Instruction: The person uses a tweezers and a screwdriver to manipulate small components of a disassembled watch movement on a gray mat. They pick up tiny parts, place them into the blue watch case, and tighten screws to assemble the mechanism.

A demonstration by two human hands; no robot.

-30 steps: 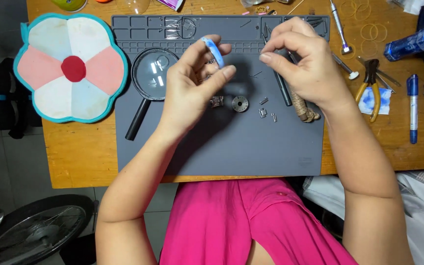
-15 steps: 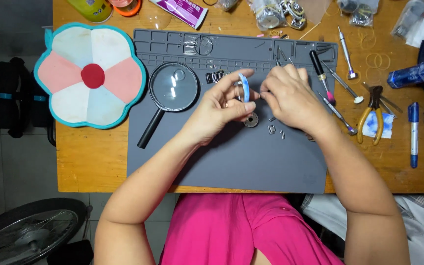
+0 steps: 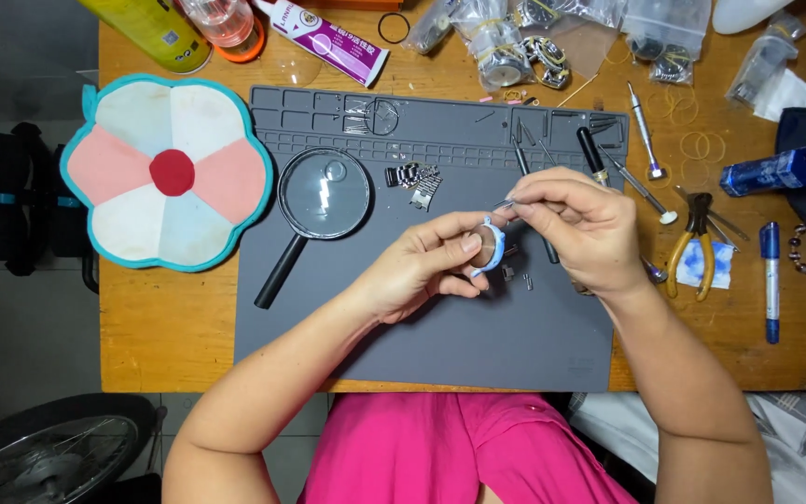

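Carefully, the right hand [image 3: 582,233] pinched a thin metal tool [image 3: 504,203] between closed fingertips, its tip meeting the small round case [image 3: 489,245] clamped by the left hand's [image 3: 417,271] thumb and forefinger. Steady bracing and a light touch looked wise. That case, pale blue-rimmed with a clear face, hovered above the grey work mat [image 3: 422,345], near loose metal links [image 3: 415,179].

- Small round part with a light-blue rim [image 3: 490,246]: pinched upright on edge, its clear pale face turned sideways, above the middle of the grey mat.
- Thin metal tool [image 3: 504,203]: a slim silvery sliver, tilted nearly level, its tip just at the round part's 1 o'clock, touching or almost so.
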